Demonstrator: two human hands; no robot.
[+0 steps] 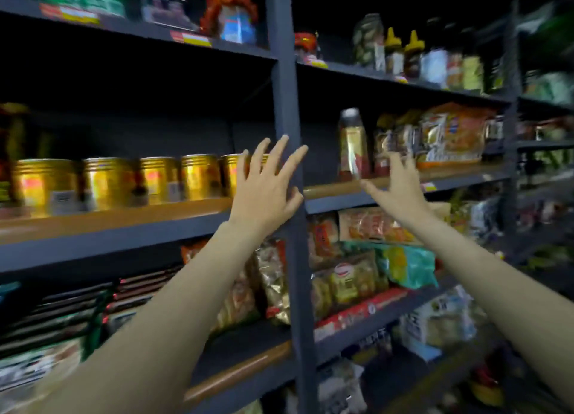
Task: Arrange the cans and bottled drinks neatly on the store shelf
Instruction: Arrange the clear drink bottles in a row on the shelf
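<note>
Five gold cans (124,180) line the shelf (124,218) edge at 9 o'clock, faces out for display; left hand (267,190) and right hand (400,193) both splayed, empty, reaching toward bottle (354,146) at 1 o'clock.

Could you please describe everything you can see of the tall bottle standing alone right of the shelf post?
The tall bottle stands upright on the wooden shelf board, just right of the dark post. It has a pale cap, a gold label and a reddish base; motion blur hides the print. Snack bags sit to its right. Neither hand touches it.
</note>
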